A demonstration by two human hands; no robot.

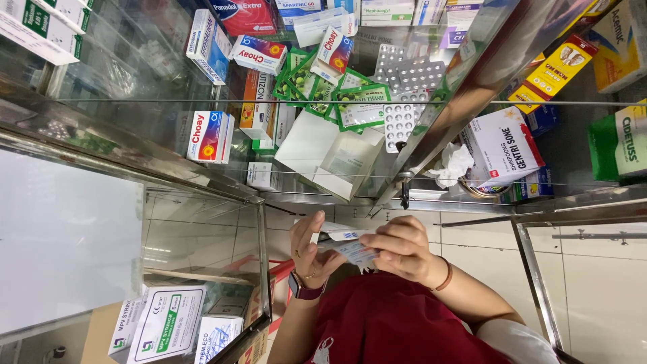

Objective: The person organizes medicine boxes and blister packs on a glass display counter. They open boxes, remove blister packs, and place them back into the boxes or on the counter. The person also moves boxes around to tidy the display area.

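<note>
My left hand (307,251), with a dark watch on its wrist, and my right hand (403,248), with a thin bracelet, meet in front of my red shirt. Together they hold a few small white medicine packets (352,248) with barcode labels. The left hand's fingers steady the packets' left end, and the right hand's fingers pinch them from the right. Just beyond my hands is a glass display cabinet (323,195) with a metal frame.
Inside the cabinet lie silver blister strips (403,94), green sachets (360,108), red-and-blue boxes (210,137), a white open carton (330,158) and crumpled tissue (453,164). White syringe boxes (165,323) sit at the lower left. Yellow and green boxes (623,141) fill the right shelf. Tiled floor (600,290) lies at the right.
</note>
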